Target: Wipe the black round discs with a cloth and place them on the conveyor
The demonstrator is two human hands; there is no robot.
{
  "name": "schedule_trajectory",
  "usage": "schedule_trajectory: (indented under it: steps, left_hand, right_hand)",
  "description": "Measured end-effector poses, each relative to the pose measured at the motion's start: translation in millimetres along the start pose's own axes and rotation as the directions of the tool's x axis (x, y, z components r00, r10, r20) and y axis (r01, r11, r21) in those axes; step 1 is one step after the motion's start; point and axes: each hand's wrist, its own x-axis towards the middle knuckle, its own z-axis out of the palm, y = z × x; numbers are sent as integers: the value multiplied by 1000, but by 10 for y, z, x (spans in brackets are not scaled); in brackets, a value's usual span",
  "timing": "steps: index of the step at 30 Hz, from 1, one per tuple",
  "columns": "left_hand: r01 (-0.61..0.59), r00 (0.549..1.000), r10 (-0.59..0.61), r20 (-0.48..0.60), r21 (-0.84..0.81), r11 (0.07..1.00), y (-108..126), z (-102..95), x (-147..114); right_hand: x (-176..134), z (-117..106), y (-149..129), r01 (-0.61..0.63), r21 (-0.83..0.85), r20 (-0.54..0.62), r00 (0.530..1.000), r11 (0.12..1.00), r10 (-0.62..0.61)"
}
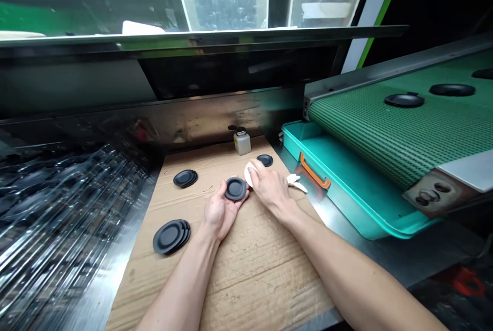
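My left hand is closed around the edge of a round black plastic part, its dished face turned up. Close by on the right, my right hand pinches a white round pad beside the part's rim; whether the two touch I cannot tell. One more black part lies on the cardboard just beyond my right hand. To the left are a small stack of black parts and a larger overlapping stack.
A cardboard sheet covers the bench. At its back stands a small bottle. White scraps lie right of my hand. A teal bin sits below a green conveyor carrying black parts. Clear plastic trays are stacked left.
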Motion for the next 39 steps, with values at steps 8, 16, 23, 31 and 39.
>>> schedule_trajectory:
  steps: [8,16,23,31,39]
  left_hand:
    - [-11,1000,10,-15,-41,999,-3,-21,21]
    - [-21,1000,21,14,-1,1000,-33,15,-15]
    - [-52,998,51,32,39,998,-43,14,-15]
    - [-19,1000,18,16,24,1000,-41,15,-32]
    - [17,1000,-17,-12,-41,999,26,-31,15]
  right_hand:
    - [53,38,154,82,543,172,963,836,-207]
    - [-2,102,4,109,599,193,942,793,-275]
    - [-2,27,31,107,511,131,971,853,-200]
    - [14,-120,67,138,349,277,930,927,-243]
    - [-55,-138,19,237,448,359,835,862,-416]
